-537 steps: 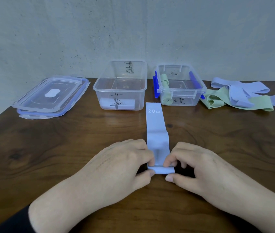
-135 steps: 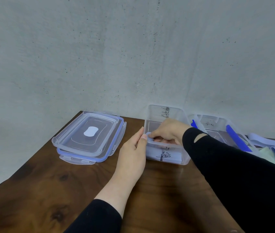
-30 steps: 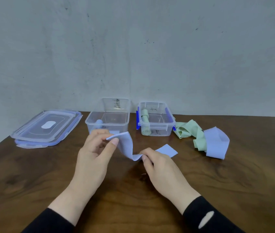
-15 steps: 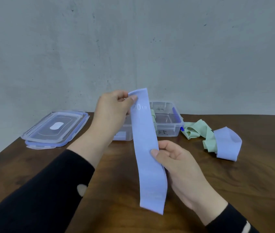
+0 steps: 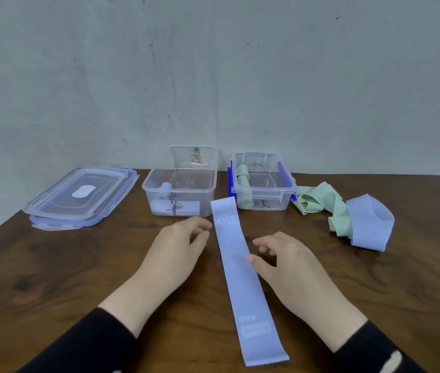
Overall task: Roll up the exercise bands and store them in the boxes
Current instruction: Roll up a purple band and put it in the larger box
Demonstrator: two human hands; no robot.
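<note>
We see a dark wooden table (image 5: 52, 278) with visible grain and a faint sheen. The two boxes (image 5: 181, 189) (image 5: 263, 184) and stacked lids (image 5: 81, 195) are clear, glossy plastic. The lavender band (image 5: 243, 270) looks smooth, matt and rubbery. The wall (image 5: 213, 76) is rough and matt.

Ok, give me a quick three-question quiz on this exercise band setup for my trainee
1. True or false: the purple band lies flat on the table, held by neither hand.
2. Which box holds rolled green bands? A) left box B) right box C) neither
3. Fill in: the lids are stacked to the ____ of both boxes.

Key: 1 true, though the right hand has its thumb at the band's edge and the left hand lies beside it; 2 B; 3 left.
</note>
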